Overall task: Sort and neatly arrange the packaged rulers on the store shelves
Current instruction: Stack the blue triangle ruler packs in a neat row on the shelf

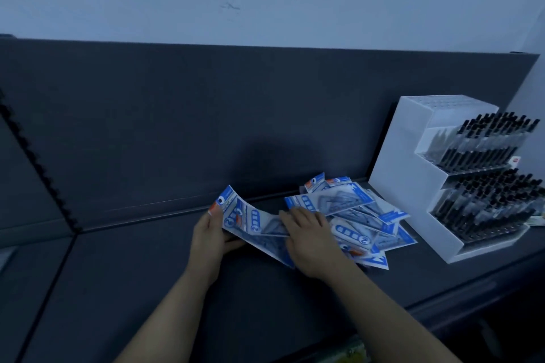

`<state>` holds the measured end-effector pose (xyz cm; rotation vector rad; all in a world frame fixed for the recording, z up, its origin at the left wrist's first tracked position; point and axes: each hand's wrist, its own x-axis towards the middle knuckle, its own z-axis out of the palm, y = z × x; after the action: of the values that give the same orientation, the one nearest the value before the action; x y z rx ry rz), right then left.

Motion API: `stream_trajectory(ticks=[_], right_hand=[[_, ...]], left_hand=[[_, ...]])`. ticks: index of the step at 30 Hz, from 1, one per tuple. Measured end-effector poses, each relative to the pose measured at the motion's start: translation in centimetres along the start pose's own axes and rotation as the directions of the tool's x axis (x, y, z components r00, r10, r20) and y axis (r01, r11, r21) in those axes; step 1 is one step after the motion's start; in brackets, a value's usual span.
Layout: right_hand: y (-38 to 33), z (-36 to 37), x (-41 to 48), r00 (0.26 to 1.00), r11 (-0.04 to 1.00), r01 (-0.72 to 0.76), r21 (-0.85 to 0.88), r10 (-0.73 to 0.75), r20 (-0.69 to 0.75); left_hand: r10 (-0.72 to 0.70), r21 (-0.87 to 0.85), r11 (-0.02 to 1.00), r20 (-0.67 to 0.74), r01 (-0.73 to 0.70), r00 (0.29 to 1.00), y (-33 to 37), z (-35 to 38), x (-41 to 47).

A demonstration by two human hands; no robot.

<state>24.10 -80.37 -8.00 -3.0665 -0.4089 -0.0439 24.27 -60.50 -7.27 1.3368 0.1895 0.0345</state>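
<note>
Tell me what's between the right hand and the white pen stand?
A loose pile of blue ruler packs on the shelf, shown in the head view.

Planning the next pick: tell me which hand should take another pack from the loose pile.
Right, probably. The right hand lies flat at the loose pile of blue-and-white plastic ruler packs, fingers straight. The left hand grips the gathered bundle of packs, farther from that pile.
</note>
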Motion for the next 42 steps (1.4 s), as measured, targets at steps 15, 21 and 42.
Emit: stream_trajectory(ticks=[15,21,42], right_hand=[[1.2,-2.1,3.0,0.922,0.922,-0.383,-0.059,0.385,0.039],[-0.5,-2.2,2.6,0.948,0.936,-0.312,-0.166,0.294,-0.124],[-9.4,3.1,0.7,0.964,0.959,-0.027,0.284,0.1,-0.246]], left_hand=[[0.083,0.285,0.958,-0.172,-0.031,0.982,-0.1,-6.8,1.7],[0.093,0.268,0.963,-0.188,-0.04,0.978,0.0,-8.7,1.7],[0.162,0.252,0.956,-0.04,-0.147,0.986,-0.1,-9.8,0.8]])
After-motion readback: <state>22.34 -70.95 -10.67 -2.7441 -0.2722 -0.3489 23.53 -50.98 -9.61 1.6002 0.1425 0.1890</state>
